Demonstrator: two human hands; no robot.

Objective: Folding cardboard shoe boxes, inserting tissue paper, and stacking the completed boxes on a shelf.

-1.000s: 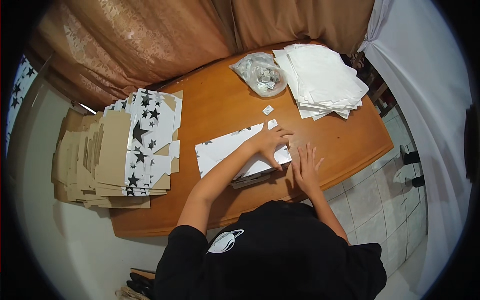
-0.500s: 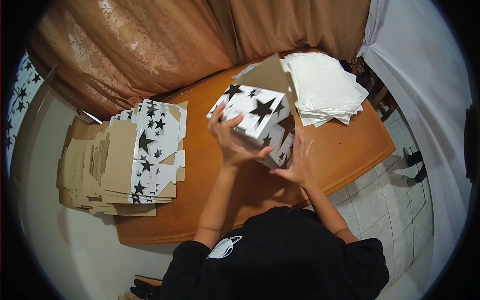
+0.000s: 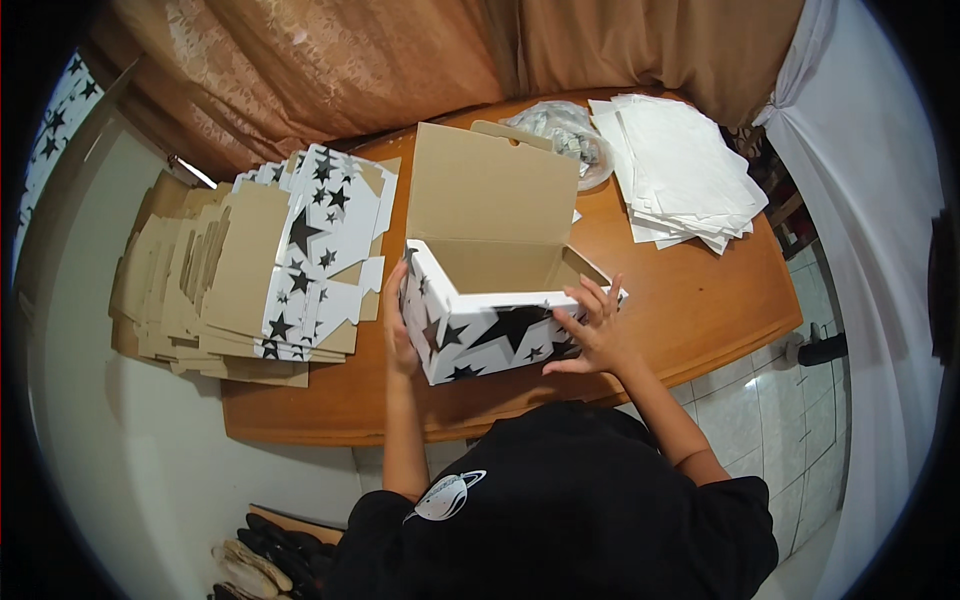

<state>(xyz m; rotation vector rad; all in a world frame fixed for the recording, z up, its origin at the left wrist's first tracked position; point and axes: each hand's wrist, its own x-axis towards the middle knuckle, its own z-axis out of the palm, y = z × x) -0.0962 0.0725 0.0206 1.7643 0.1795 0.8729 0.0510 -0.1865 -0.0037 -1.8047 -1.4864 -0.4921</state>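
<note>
Wooden table (image 3: 700, 300): hands flank star-printed box (image 3: 490, 335), left palm (image 3: 397, 335) seemingly hidden.

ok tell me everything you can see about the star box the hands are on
The box is cardboard, white outside with black stars of mixed sizes, plain brown inside. It is folded up into an open rectangular tray, with its hinged lid standing upright at the far side, a tuck flap along the lid's top edge. It looks empty. It sits on the wooden table near the front edge. The left hand presses its left end wall; the right hand rests on its front right corner.
</note>
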